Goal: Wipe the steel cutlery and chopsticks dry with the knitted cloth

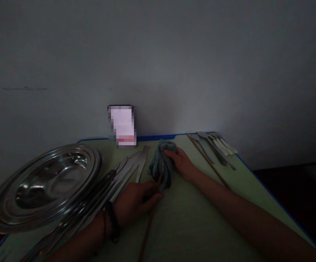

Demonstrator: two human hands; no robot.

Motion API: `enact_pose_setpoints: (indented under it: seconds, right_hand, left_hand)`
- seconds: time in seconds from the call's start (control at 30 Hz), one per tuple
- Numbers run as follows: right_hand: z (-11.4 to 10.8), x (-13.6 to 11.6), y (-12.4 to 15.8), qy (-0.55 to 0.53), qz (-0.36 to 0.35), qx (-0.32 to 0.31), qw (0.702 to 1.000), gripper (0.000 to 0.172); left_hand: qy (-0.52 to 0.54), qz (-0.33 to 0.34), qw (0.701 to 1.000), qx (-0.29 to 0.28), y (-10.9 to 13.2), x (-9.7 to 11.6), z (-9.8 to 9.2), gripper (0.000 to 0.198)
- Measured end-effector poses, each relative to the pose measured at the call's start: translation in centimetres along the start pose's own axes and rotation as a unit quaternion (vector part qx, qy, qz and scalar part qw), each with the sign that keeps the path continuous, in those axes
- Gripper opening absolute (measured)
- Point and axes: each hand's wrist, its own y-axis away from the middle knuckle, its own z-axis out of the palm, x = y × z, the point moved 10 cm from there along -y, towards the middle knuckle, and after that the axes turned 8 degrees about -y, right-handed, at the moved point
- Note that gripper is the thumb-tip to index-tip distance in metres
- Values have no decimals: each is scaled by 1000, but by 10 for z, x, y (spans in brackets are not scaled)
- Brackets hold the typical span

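My left hand [141,198], with a dark bracelet at the wrist, is closed round a thin wooden chopstick [147,231]. The lower part of this chopstick runs toward the table's near edge. My right hand [181,162] grips a bunched grey-green checked cloth [162,160]. The cloth is wrapped about the chopstick's upper end, which it hides. Both hands are close together over the middle of the table. Several metal table knives [130,163] lie just left of my left hand.
Stacked shiny steel basins [92,153] stand at the left. A phone [123,125] leans upright against the wall. Along the right, another chopstick [207,158] lies beside metal spoons [205,143] and white-handled forks [226,145]. The green table [190,225] has a blue edge.
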Motion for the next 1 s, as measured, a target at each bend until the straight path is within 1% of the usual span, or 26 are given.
enact_pose_setpoints:
  seconds: [0.17, 0.3, 0.37, 0.43, 0.53, 0.73, 0.83, 1.0]
  right_hand:
    - [0, 2, 2, -18, 15, 11, 1000, 16]
    - [-8, 4, 2, -67, 31, 65, 995, 12]
    - [-9, 4, 1, -99, 35, 80, 991, 12]
    - [-7, 4, 1, -122, 40, 81, 988, 12]
    - [-5, 3, 1, -129, 48, 77, 987, 11]
    - [-6, 4, 1, -122, 38, 66, 990, 14]
    - [-10, 7, 0, -125, 38, 82, 988, 14]
    - [-18, 7, -2, -146, 36, 120, 981, 23]
  left_hand:
    - [9, 4, 1000, -1, 0, 0, 0, 33]
    - [29, -8, 1000, -7, 1, 1, -4, 35]
    - [40, -7, 999, -9, 2, 3, -6, 33]
    - [50, 5, 999, -11, 3, 6, -7, 30]
    - [48, 9, 999, -10, 3, 5, -5, 28]
    - [28, -11, 1000, 0, 0, 1, -4, 25]
    - [30, -9, 1000, -2, -1, 2, -3, 24]
    - [6, 9, 1000, -3, -1, 3, -2, 23]
